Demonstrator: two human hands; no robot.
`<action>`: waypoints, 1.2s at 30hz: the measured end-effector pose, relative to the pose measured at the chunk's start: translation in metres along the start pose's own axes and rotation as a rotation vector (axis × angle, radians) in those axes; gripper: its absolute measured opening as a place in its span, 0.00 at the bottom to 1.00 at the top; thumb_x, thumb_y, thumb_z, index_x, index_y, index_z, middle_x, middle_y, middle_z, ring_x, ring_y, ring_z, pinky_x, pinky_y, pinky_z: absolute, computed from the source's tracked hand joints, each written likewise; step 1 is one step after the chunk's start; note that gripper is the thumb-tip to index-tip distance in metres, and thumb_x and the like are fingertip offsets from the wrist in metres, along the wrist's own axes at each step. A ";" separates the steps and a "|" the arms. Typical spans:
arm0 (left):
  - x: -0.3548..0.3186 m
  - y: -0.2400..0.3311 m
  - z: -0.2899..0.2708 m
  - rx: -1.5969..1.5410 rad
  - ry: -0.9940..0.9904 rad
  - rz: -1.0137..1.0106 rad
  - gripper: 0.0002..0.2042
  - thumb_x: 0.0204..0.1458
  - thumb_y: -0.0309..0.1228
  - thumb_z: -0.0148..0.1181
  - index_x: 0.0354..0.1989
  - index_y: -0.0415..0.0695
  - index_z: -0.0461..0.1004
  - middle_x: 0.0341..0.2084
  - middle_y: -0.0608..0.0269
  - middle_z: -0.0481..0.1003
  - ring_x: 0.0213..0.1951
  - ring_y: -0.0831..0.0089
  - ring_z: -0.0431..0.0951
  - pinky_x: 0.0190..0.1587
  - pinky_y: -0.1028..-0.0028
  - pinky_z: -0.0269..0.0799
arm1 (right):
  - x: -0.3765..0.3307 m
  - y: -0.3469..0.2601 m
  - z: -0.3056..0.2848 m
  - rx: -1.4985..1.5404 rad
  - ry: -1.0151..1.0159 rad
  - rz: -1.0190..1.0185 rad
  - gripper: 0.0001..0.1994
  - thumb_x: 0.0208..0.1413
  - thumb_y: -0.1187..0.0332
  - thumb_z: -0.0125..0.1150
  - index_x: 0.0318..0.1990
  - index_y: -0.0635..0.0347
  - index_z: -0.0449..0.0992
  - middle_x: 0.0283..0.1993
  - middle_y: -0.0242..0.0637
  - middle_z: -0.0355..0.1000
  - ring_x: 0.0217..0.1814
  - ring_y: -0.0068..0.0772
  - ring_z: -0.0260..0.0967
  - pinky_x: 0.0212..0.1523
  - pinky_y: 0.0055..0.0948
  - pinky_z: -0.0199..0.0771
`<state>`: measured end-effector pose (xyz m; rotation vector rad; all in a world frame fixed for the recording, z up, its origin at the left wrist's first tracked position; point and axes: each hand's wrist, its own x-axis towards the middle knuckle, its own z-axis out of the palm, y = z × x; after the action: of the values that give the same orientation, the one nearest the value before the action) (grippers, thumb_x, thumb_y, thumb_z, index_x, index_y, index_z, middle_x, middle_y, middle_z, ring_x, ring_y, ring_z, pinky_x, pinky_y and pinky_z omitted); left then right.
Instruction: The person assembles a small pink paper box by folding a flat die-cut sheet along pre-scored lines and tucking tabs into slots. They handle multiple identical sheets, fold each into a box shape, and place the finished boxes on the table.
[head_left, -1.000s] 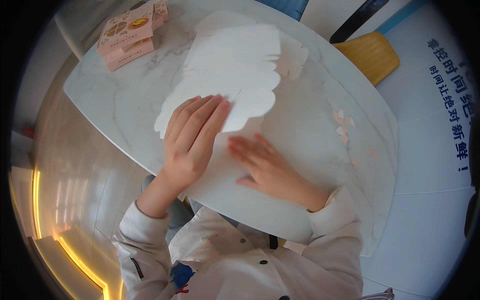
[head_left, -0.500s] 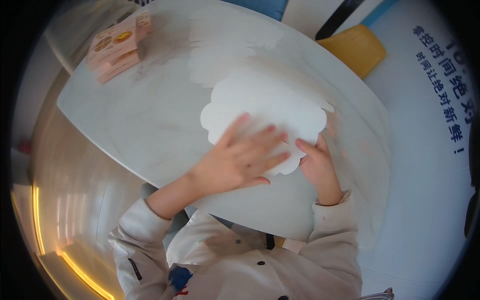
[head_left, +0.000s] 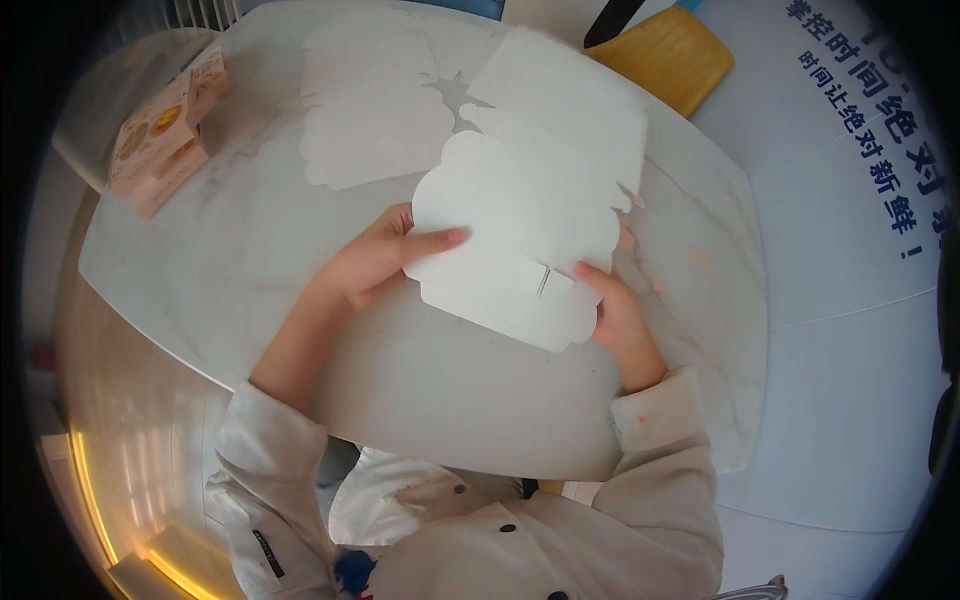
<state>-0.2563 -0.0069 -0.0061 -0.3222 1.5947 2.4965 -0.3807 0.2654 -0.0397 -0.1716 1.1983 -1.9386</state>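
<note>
Head view: the card looks light, springy and easily creased, best gripped by its edges; left hand and right hand, both closed, pinch its opposite sides, holding it over the table.

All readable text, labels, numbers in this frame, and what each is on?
White panel, right: dark blue characters, large and partly legible, some cut off by the frame; wording not copied here.
Pink boxes: fine print, too small and blurred to read.
Black tag on left sleeve: too small to read.
White card: no print on the visible face.
</note>
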 end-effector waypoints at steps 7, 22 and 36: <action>-0.004 -0.020 -0.002 -0.011 0.030 0.013 0.21 0.54 0.32 0.66 0.55 0.36 0.71 0.46 0.59 0.78 0.47 0.70 0.78 0.53 0.69 0.73 | 0.001 0.004 0.011 0.038 0.011 0.047 0.30 0.56 0.73 0.63 0.65 0.59 0.58 0.60 0.35 0.66 0.63 0.35 0.64 0.60 0.38 0.70; -0.012 -0.016 0.007 0.064 0.065 0.005 0.27 0.52 0.29 0.68 0.59 0.35 0.66 0.49 0.57 0.75 0.49 0.69 0.76 0.52 0.69 0.73 | 0.000 0.005 0.007 0.044 -0.110 0.052 0.24 0.57 0.76 0.60 0.60 0.55 0.61 0.43 0.35 0.71 0.50 0.32 0.71 0.51 0.36 0.74; -0.016 -0.035 0.021 -0.086 0.093 0.261 0.19 0.62 0.33 0.58 0.58 0.38 0.68 0.49 0.61 0.76 0.48 0.76 0.75 0.51 0.73 0.72 | -0.004 -0.005 0.028 0.304 0.110 -0.204 0.30 0.60 0.73 0.59 0.68 0.56 0.55 0.67 0.32 0.60 0.69 0.35 0.56 0.64 0.35 0.61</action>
<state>-0.2341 0.0264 -0.0238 -0.2588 1.6638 2.7883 -0.3670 0.2500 -0.0201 -0.0274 0.9688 -2.3085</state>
